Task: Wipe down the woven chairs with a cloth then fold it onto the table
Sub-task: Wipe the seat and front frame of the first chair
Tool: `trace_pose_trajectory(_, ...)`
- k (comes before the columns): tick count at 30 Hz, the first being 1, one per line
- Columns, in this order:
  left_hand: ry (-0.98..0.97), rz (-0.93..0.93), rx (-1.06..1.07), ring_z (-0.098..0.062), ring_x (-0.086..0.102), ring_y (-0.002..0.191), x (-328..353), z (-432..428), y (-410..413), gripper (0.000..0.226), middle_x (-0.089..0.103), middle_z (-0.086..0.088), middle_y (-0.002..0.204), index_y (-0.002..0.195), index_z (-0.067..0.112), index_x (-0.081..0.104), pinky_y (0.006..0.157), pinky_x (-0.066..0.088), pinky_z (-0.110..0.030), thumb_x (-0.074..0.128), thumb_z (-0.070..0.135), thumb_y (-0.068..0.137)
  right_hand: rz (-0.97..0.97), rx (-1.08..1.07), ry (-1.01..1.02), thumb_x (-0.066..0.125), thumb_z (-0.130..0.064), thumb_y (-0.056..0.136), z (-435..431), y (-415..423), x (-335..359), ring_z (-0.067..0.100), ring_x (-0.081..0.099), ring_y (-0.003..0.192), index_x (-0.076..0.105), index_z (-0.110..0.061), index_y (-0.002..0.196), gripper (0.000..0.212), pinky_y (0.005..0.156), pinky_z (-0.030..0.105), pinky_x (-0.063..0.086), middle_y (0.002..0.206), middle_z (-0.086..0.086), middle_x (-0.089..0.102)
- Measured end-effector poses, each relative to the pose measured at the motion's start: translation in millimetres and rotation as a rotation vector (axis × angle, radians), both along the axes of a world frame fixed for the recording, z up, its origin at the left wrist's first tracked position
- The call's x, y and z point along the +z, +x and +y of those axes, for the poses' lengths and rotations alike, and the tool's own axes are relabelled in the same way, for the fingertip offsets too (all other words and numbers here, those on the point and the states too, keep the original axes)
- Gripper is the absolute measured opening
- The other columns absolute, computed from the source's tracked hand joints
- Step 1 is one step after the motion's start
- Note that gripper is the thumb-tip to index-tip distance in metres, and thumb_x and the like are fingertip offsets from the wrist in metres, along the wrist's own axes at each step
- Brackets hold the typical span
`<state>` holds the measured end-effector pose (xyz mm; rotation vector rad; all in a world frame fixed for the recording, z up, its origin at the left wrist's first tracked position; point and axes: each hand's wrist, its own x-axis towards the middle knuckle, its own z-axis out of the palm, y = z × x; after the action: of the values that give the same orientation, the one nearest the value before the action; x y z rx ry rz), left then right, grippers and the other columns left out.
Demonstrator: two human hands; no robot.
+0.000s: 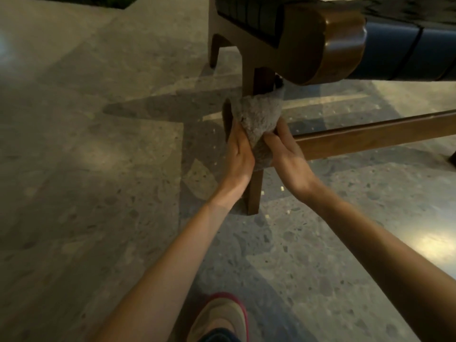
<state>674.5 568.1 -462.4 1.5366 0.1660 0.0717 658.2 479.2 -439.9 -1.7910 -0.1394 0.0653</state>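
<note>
Cloth (pixel 259 119) is wrapped round the chair leg (pixel 254 193); left hand (pixel 238 149) and right hand (pixel 283 150) both grip it there. I would apply even pressure and draw downward to the foot.

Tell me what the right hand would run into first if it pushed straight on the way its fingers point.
The right hand points up and left into the grey cloth it grips; directly behind that, it seems, is the wooden chair leg the cloth wraps, though depth is hard to judge.
</note>
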Motion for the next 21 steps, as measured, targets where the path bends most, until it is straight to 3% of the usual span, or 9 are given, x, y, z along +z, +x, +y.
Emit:
trace_pose_trajectory(3,0.009,-0.055,-0.066,0.006,0.029,0.114,9,5,6,0.046,0.027,-0.003,0.152,0.149,0.023,0.014,0.07,0.029,0.012,0.016,0.03,0.104,0.016,0.083,0.066,0.034,-0.03,0.103,-2,2,10,0.008,0.047,0.126,0.031,-0.031,0.144,0.041,0.109,0.037,0.037,0.136,-0.009,0.049)
trace_pose_trajectory(5,0.049,-0.101,-0.115,0.012,0.026,0.113,16,10,12,0.047,0.023,-0.002,0.154,0.15,0.022,0.01,0.071,0.027,0.013,0.015,0.031,0.104,-0.044,0.132,0.098,0.034,-0.03,0.103,-2,6,19,-0.004,0.047,0.12,0.03,-0.041,0.138,0.037,0.104,0.024,0.039,0.129,-0.021,0.049)
trace_pose_trajectory(7,0.071,-0.193,-0.14,0.019,0.022,0.114,20,17,20,0.049,0.018,-0.001,0.155,0.15,0.016,0.007,0.08,0.023,0.013,0.016,0.028,0.104,-0.083,0.128,0.086,0.034,-0.03,0.104,-1,12,27,-0.016,0.047,0.107,0.034,-0.052,0.12,0.028,0.097,0.016,0.038,0.115,-0.033,0.047)
trace_pose_trajectory(9,0.061,-0.253,-0.186,0.017,0.022,0.122,23,21,24,0.05,0.015,0.001,0.155,0.15,0.015,0.004,0.088,0.025,0.008,0.017,0.027,0.103,-0.101,0.079,0.084,0.035,-0.032,0.103,1,18,31,-0.014,0.05,0.101,0.041,-0.051,0.106,0.021,0.094,0.019,0.04,0.108,-0.031,0.05)
trace_pose_trajectory(12,0.058,-0.327,-0.205,0.033,0.028,0.111,23,24,26,0.047,0.024,0.018,0.139,0.146,0.023,0.006,0.09,0.027,0.005,0.02,0.026,0.102,-0.159,-0.01,0.038,0.036,-0.034,0.102,4,19,29,-0.006,0.057,0.094,0.047,-0.047,0.098,0.018,0.092,0.031,0.047,0.098,-0.024,0.057)
trace_pose_trajectory(15,0.041,-0.291,-0.227,0.027,0.035,0.113,12,28,24,0.038,0.032,0.016,0.135,0.14,0.03,0.015,0.093,0.03,0.0,0.023,0.025,0.103,-0.21,-0.025,-0.062,0.033,-0.036,0.103,4,14,19,0.006,0.063,0.088,0.043,-0.045,0.111,0.016,0.086,0.043,0.053,0.096,-0.012,0.062)
trace_pose_trajectory(19,0.064,-0.212,-0.203,0.022,0.037,0.112,-8,26,14,0.045,0.035,0.012,0.135,0.148,0.021,0.02,0.087,0.032,0.004,0.024,0.027,0.103,-0.199,0.019,-0.084,0.033,-0.029,0.104,0,8,6,-0.01,0.059,0.094,0.036,-0.032,0.137,0.034,0.085,0.017,0.05,0.106,-0.026,0.057)
trace_pose_trajectory(21,0.062,-0.215,-0.198,0.022,0.037,0.114,-5,24,15,0.044,0.033,0.014,0.137,0.147,0.022,0.02,0.086,0.03,0.006,0.023,0.026,0.103,-0.224,-0.003,-0.078,0.035,-0.026,0.103,0,7,12,0.002,0.061,0.098,0.043,-0.026,0.13,0.028,0.089,0.033,0.052,0.107,-0.012,0.062)
